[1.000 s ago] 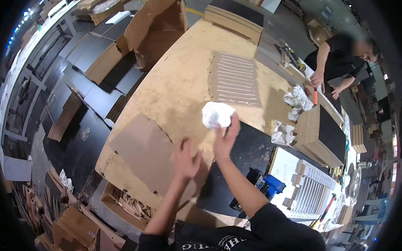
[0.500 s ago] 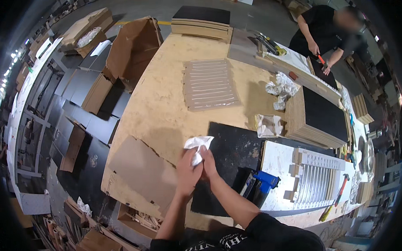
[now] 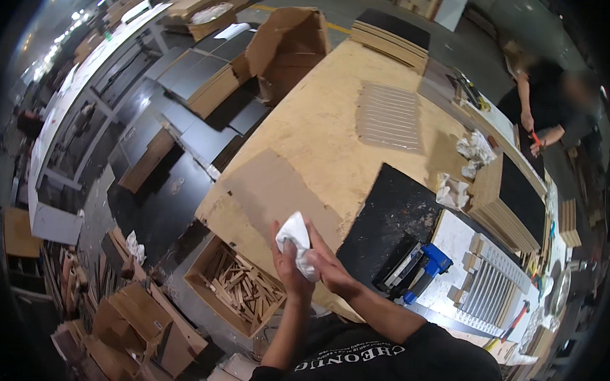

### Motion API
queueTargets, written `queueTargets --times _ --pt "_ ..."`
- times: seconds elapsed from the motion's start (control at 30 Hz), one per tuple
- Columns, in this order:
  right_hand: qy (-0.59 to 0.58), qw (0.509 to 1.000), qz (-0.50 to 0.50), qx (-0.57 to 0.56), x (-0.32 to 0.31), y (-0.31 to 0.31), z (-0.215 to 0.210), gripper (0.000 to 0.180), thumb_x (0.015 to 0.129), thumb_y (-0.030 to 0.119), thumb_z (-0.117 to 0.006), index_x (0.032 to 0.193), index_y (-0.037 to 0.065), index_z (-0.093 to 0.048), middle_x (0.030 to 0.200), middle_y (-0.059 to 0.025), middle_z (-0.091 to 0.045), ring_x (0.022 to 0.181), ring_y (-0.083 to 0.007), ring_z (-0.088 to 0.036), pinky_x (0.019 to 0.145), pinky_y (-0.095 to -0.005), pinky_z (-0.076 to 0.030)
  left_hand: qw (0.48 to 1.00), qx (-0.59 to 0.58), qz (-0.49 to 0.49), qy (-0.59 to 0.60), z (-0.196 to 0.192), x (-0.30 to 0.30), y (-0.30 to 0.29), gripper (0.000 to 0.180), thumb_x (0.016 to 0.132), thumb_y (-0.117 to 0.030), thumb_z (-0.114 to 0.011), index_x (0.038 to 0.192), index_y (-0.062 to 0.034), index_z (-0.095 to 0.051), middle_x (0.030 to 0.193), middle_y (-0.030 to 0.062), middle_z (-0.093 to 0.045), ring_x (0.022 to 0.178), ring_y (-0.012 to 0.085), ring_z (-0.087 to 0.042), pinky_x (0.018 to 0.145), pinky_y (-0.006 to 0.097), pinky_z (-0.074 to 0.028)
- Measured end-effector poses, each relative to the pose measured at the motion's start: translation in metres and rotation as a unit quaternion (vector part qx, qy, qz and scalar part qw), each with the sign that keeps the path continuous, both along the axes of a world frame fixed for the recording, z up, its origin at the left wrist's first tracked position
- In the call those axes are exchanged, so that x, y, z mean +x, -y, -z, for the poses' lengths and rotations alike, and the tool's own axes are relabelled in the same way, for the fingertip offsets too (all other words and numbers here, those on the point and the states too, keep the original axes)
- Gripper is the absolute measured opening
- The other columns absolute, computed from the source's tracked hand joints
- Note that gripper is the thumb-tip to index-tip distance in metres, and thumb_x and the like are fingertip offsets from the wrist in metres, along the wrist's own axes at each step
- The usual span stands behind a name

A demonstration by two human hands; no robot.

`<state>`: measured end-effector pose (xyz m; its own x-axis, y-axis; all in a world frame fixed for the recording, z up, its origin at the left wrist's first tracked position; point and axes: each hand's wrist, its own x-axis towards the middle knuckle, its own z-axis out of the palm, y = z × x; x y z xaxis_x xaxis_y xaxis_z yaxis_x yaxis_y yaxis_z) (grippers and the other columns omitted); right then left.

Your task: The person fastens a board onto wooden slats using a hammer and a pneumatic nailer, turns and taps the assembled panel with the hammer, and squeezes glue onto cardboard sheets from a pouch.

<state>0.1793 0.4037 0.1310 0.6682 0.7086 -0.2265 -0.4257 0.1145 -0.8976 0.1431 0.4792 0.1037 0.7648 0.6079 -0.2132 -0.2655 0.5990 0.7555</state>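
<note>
A crumpled white piece of paper or cloth (image 3: 294, 234) is squeezed between both hands, over the table's near edge. My left hand (image 3: 291, 276) is closed around its left side. From the right, my right hand (image 3: 328, 265) presses on it with bent fingers. Just beyond the hands lies a flat sheet of brown cardboard (image 3: 268, 189). Right of them, a blue nail gun (image 3: 431, 265) rests on a black board (image 3: 393, 208).
Below the table's near edge stands a cardboard box (image 3: 201, 279) of wooden strips. A slatted metal jig (image 3: 491, 284), a stack of black-topped boards (image 3: 513, 204) and crumpled white paper (image 3: 476, 151) lie to the right. Another person (image 3: 540, 104) holds a red-handled tool.
The view has swung left and down, bringing the strip box into sight. My hands, formerly closer together, have spread somewhat along the white piece, and more of it shows.
</note>
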Motion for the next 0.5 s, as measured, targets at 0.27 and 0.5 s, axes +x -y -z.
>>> queueTargets --times 0.27,0.5 --pt "0.217 0.971 0.097 0.017 -0.024 -0.013 0.022 0.084 0.091 0.049 -0.036 0.14 -0.008 -0.001 0.147 -0.0244 -0.007 0.138 -0.028 -0.006 0.111 -0.0358 -0.005 0.999 0.044 0.004 0.01 0.002 -0.015 0.006 0.068 0.088 -0.036 -0.051 0.14 -0.0022 -0.021 0.133 0.0152 -0.038 0.122 0.0239 -0.04 0.101 0.037 -0.032" --pt "0.095 0.991 -0.026 0.086 -0.041 -0.01 0.004 0.098 0.084 0.069 -0.032 0.142 -0.002 -0.001 0.149 -0.0183 -0.006 0.136 -0.0252 -0.014 0.11 -0.0363 -0.01 0.999 0.05 0.004 -0.007 0.031 -0.024 -0.015 0.074 0.08 -0.03 -0.058 0.139 -0.0033 -0.022 0.131 0.0176 -0.042 0.115 0.0289 -0.048 0.098 0.048 -0.037"
